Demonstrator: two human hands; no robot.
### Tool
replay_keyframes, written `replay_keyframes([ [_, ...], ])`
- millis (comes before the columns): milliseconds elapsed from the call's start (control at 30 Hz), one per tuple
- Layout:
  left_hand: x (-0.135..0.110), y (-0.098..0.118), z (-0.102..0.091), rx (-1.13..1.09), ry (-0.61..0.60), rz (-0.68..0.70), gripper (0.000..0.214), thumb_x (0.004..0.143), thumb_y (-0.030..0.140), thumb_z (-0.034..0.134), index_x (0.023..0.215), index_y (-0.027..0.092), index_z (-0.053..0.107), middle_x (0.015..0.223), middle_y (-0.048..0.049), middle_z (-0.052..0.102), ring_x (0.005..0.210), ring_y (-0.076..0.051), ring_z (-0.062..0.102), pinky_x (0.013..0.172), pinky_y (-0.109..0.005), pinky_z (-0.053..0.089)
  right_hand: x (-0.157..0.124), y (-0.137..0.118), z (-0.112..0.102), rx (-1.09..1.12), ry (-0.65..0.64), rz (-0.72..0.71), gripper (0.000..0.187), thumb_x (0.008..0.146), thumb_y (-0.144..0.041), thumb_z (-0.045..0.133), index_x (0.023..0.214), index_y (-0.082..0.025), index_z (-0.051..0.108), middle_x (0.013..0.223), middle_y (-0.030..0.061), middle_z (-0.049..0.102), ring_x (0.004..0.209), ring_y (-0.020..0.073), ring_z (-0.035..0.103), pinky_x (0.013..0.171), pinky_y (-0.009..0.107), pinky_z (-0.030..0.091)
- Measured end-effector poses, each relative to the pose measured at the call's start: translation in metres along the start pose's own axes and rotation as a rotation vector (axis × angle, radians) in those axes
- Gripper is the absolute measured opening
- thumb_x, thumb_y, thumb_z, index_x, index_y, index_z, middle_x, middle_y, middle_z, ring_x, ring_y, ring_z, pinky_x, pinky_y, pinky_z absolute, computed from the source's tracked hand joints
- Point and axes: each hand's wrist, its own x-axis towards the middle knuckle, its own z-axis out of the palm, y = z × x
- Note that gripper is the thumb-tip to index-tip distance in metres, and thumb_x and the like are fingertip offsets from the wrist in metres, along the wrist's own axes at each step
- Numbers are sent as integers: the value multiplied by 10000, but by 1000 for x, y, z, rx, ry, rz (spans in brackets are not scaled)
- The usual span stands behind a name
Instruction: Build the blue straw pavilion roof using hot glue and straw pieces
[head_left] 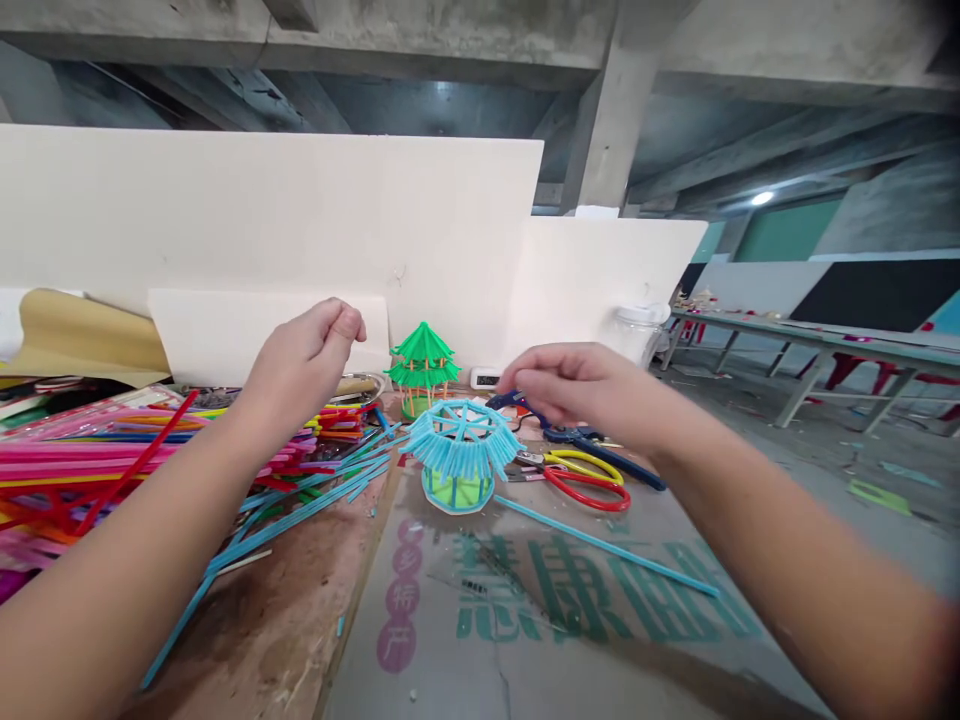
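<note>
My left hand (pixel 311 345) is raised left of the models, its fingers curled closed with the thumb against them. Whatever it may hold is hidden. My right hand (pixel 577 385) hovers just right of the blue model, fingers bent into a pinch; nothing nameable shows in it. Between and below the hands stands a small pavilion model (pixel 463 445) with a blue pipe-cleaner roof, its top framed like a spoked wheel, over a light-green base. Behind it is a finished-looking green two-tiered pavilion (pixel 424 365). A single blue pipe cleaner (pixel 607 545) lies in front.
Bundled coloured pipe cleaners (pixel 90 465) cover the left side, with loose blue stems (pixel 300 515) beside them. Red-and-yellow-handled scissors (pixel 589 480), dark-blue-handled pliers (pixel 607 450), a small digital clock (pixel 486 378) and a clear jar (pixel 637 335) are at right. White boards (pixel 270 220) stand behind.
</note>
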Motion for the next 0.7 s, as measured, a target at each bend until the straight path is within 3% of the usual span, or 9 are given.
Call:
replay_keyframes([
  [100,7,-21,5,273,-7,-17,409,957,472,314,726,220,539,653,-22,512,650,-206,511,625,-328,371,-7,30,-36,-381,169,49,244,874,-330,529,855,-189,728,538,-28,525,444,86,413,444,225,293],
  [200,10,-30,13,303,-37,32,329,930,384,362,819,208,617,971,-92,597,876,-252,581,804,-390,446,-11,69,-48,-670,318,154,230,851,-230,525,949,-200,731,560,-10,578,518,133,498,510,250,329],
  [300,5,-20,21,183,-173,152,303,847,206,431,1058,203,649,1232,-90,571,1101,-239,570,999,-390,427,-18,98,-33,-603,166,151,233,823,-228,571,998,-208,722,786,27,695,676,161,594,599,255,388],
  [367,-2,-6,27,135,-267,186,259,853,242,474,994,218,690,1159,-53,639,1114,-227,580,1027,-377,421,-23,106,-17,-563,6,172,196,851,-317,568,818,-207,727,693,12,668,597,150,554,554,257,353],
  [467,-11,18,41,131,-365,245,282,882,377,511,976,224,729,1073,-46,686,1064,-224,601,976,-362,459,-30,106,7,-524,-162,173,350,876,-406,542,619,-199,658,536,-13,565,501,128,464,501,264,287],
  [567,-12,34,57,158,-477,283,322,903,379,496,1006,207,748,1095,-60,701,1070,-228,602,936,-348,478,-35,106,27,-428,-187,149,334,872,-413,548,655,-188,665,554,-14,571,509,126,472,490,257,282],
  [700,-3,44,73,264,-637,325,283,910,334,510,983,237,766,1140,-48,701,1080,-233,612,930,-331,471,-38,110,51,-281,-87,97,277,871,-365,552,733,-171,693,651,-1,624,579,130,511,511,238,320],
])
